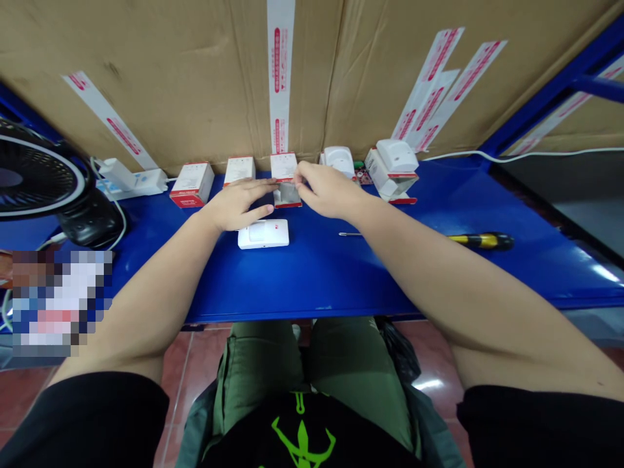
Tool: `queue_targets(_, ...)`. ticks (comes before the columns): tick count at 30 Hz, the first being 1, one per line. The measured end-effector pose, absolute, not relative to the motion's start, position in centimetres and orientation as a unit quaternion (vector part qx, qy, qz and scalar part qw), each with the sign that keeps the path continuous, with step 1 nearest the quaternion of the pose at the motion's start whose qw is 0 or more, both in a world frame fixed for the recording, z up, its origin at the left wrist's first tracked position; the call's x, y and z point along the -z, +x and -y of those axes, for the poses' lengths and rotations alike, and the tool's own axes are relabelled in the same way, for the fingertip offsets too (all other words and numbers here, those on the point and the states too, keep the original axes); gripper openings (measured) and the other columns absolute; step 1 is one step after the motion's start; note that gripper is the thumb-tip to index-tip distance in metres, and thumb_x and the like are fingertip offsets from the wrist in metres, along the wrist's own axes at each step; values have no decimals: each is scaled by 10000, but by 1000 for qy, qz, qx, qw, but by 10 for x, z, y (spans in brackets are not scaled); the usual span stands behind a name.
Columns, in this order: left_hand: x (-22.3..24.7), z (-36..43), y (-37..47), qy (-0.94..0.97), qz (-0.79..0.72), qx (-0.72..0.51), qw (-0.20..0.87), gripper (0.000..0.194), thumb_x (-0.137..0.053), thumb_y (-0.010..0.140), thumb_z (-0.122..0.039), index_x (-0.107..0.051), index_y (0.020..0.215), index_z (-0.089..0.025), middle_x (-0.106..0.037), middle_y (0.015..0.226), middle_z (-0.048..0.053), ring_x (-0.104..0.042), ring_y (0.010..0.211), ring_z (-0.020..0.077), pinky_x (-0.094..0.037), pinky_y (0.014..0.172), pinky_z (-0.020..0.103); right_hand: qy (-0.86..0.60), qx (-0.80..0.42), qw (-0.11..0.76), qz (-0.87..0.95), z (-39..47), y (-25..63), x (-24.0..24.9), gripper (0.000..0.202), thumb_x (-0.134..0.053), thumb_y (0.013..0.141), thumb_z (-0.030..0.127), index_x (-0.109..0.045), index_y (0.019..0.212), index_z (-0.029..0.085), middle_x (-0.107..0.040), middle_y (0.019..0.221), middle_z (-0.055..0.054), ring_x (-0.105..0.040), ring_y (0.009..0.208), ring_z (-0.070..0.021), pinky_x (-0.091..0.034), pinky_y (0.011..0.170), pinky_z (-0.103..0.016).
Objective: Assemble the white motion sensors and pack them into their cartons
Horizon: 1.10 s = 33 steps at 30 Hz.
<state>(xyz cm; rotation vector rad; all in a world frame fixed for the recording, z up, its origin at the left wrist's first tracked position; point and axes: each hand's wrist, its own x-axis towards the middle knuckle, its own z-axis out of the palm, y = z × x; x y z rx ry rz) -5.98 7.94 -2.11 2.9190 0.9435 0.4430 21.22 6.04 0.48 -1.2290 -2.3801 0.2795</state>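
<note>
A small white-and-red carton [283, 164] stands at the back of the blue table, its near end open and the inside showing. My left hand [240, 203] reaches to the carton's left edge, fingers stretched out flat and thumb apart. At the carton's right edge, the fingers of my right hand [327, 188] are pinched together on what looks like its flap. Just below my left thumb lies a white plastic sensor [264, 234] with a small red mark. Under my right forearm is a screwdriver [487, 241] with a yellow-and-black handle; the forearm hides part of its shaft.
Two more cartons [192, 184] stand to the left. On the right, white sensors [397, 156] rest on or by other cartons, beside a green-and-red item [361, 174]. A black fan [90, 214] and a power strip [141, 183] occupy the left side. Cardboard [195, 78] forms the back.
</note>
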Motion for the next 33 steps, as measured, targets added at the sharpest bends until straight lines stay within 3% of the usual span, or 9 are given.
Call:
queue_targets(5, 20, -75, -57, 929, -346, -123, 44, 764, -345, 1134, -637, -534, 1655, -110, -566, 1701, 220, -499, 1642, 396, -296, 1386, 731, -429, -147, 377, 807, -50, 243, -13, 18, -568, 1054, 252, -563, 1038, 246, -709, 950, -57, -668, 890, -236, -564, 851, -420)
queue_targets(10, 15, -72, -55, 919, -324, -213, 66, 821, -351, 1123, -710, -535, 1652, -110, -555, 1709, 234, -423, 1682, 428, -260, 1405, 726, -375, -292, 501, 724, -54, 263, -6, 171, -624, 1079, 372, -520, 985, 273, -736, 999, -36, -675, 834, -188, -601, 724, -349)
queue_targets(14, 5, -51, -41, 881, -252, -342, 206, 773, -384, 1126, -748, -513, 1669, -213, -634, 1640, 196, -594, 1558, 373, -511, 1295, 573, -321, -394, 522, 685, -47, 243, 7, 163, -609, 1055, 311, -479, 961, 277, -664, 925, -2, -584, 712, -148, -527, 619, -289)
queue_targets(16, 0, -36, -33, 874, -229, -330, 272, 835, -593, 1065, -732, -419, 1716, -239, -720, 1502, 184, -721, 1382, 346, -642, 1114, 480, -294, -422, 526, 677, -39, 227, 12, 164, -599, 1039, 290, -461, 949, 280, -618, 904, 4, -547, 700, -148, -520, 616, -286)
queue_targets(18, -1, -25, -28, 883, -245, -302, 262, 869, -775, 993, -578, -412, 1695, -216, -782, 1314, 145, -793, 1142, 293, -676, 943, 403, -270, -414, 531, 688, -31, 214, 16, 165, -603, 1036, 306, -462, 954, 280, -623, 960, -9, -566, 767, -161, -566, 690, -313)
queue_targets(20, -1, -21, -28, 893, -268, -294, 212, 729, -754, 971, -399, -485, 1613, -183, -784, 1244, 118, -782, 1024, 252, -658, 865, 363, -262, -392, 538, 699, -26, 206, 20, 166, -593, 1054, 367, -469, 985, 281, -627, 1045, -25, -595, 861, -174, -604, 791, -345)
queue_targets(24, 2, -30, -43, 897, -295, -302, 130, 621, -629, 882, -263, -567, 1492, -160, -735, 1376, 145, -745, 1085, 250, -630, 891, 353, -319, -377, 491, 717, -21, 197, 30, 164, -553, 1068, 431, -474, 1080, 287, -630, 1115, -46, -654, 1000, -201, -630, 864, -373)
queue_targets(28, 5, -40, -56, 896, -308, -304, 103, 641, -672, 824, -295, -584, 1449, -186, -726, 1070, 73, -658, 822, 206, -571, 714, 327, -302, -304, 344, 836, -17, 186, 36, 279, -626, 1026, 363, -592, 1264, 222, -735, 1293, -142, -701, 1215, -298, -587, 1111, -539)
queue_targets(33, 3, -39, -61, 897, -298, -321, 64, 595, -715, 869, -441, -602, 1398, -193, -717, 1210, 117, -676, 997, 269, -602, 914, 423, -299, -320, 218, 872, -17, 178, 38, 367, -497, 1069, 225, -656, 1398, 191, -746, 1434, -166, -704, 1338, -323, -537, 1202, -581)
